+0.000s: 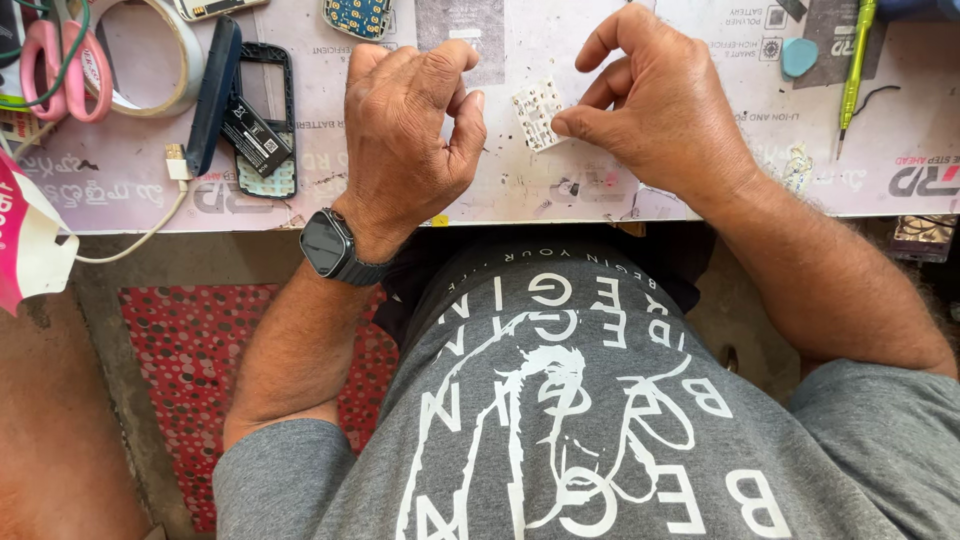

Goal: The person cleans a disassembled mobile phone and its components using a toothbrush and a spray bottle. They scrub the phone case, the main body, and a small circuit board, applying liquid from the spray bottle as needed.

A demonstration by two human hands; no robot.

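My right hand (655,105) pinches a small white keypad membrane (537,112) with rows of round holes, held by thumb and forefinger just above the worktop (520,190). My left hand (410,125), with a dark smartwatch (328,243) on its wrist, hovers to the left of the membrane with fingers curled loosely inward. Whether something tiny sits between those fingers stays hidden.
At the left lie a black phone frame (262,120), a dark phone body (212,95), a tape roll (150,55) and pink-handled scissors (65,65). A circuit board (358,17) sits at the top edge. A teal pick (798,56) and green screwdriver (857,60) lie right.
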